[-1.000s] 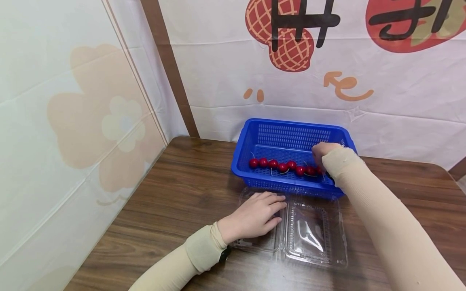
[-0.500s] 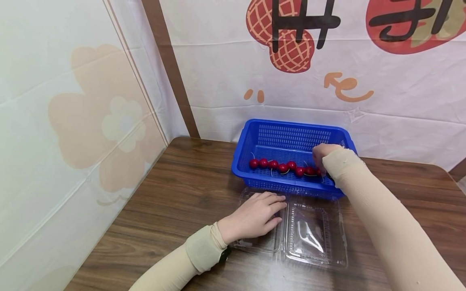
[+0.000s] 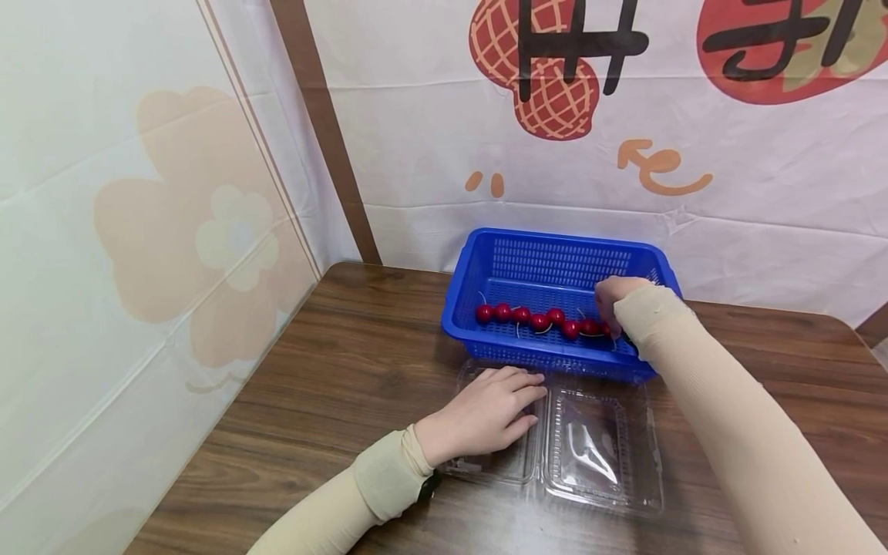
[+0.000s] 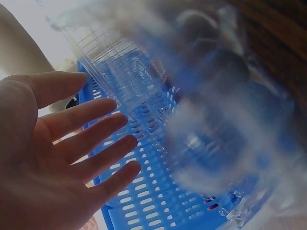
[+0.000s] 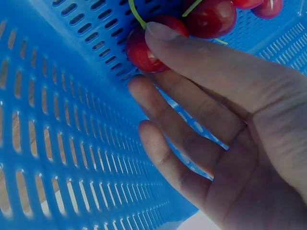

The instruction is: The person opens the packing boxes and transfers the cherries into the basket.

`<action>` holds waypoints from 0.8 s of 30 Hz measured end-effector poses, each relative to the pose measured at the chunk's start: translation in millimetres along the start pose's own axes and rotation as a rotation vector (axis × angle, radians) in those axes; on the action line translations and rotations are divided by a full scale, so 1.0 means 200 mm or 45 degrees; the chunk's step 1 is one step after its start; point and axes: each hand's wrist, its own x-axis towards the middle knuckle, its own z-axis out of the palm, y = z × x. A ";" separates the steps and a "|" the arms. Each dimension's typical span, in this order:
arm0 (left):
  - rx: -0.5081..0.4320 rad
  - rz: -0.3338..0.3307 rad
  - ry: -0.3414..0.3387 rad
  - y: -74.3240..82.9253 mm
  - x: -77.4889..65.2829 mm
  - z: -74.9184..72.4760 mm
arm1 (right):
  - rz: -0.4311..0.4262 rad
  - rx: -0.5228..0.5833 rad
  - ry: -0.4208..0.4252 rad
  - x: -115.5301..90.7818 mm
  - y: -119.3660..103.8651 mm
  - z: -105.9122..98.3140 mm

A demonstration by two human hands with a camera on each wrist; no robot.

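My right hand point(image 3: 616, 297) reaches down into a blue plastic basket point(image 3: 565, 234), at its right end. In the right wrist view its thumb and fingers pinch a red cherry point(image 5: 140, 51) with a green stem. More cherries point(image 3: 539, 322), several with thin stems, lie in a row along the basket floor. In front of the basket, a clear plastic clamshell box point(image 3: 590, 447) is spread open on the table, its two halves side by side. My left hand point(image 3: 482, 412) rests on the left half with fingers extended. The left wrist view shows that palm beside the blurred, see-through plastic.
The brown wooden table point(image 3: 333, 370) carries the box and basket. A printed cloth point(image 3: 416, 116) hangs right behind the basket. Another pale cloth wall point(image 3: 125, 254) stands along the left side. The basket's slotted wall point(image 5: 72, 143) rises close to my right fingers.
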 end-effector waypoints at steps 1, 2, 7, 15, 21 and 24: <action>0.001 0.000 0.000 0.00 0.00 0.00 | -0.005 0.000 -0.002 0.00 0.00 0.00; 0.000 0.001 0.001 0.00 0.00 0.00 | -0.003 0.000 -0.003 0.00 0.00 0.00; -0.005 0.000 -0.007 0.00 0.00 0.00 | -0.007 0.010 -0.013 0.01 0.00 0.00; -0.009 0.004 -0.006 0.00 0.00 0.00 | -0.009 0.038 0.000 0.00 0.00 0.00; -0.013 0.003 -0.002 -0.01 0.00 0.00 | -0.002 0.068 0.003 -0.02 -0.02 -0.03; -0.021 0.002 0.007 -0.01 0.00 -0.01 | 0.014 0.109 0.019 -0.04 -0.02 -0.04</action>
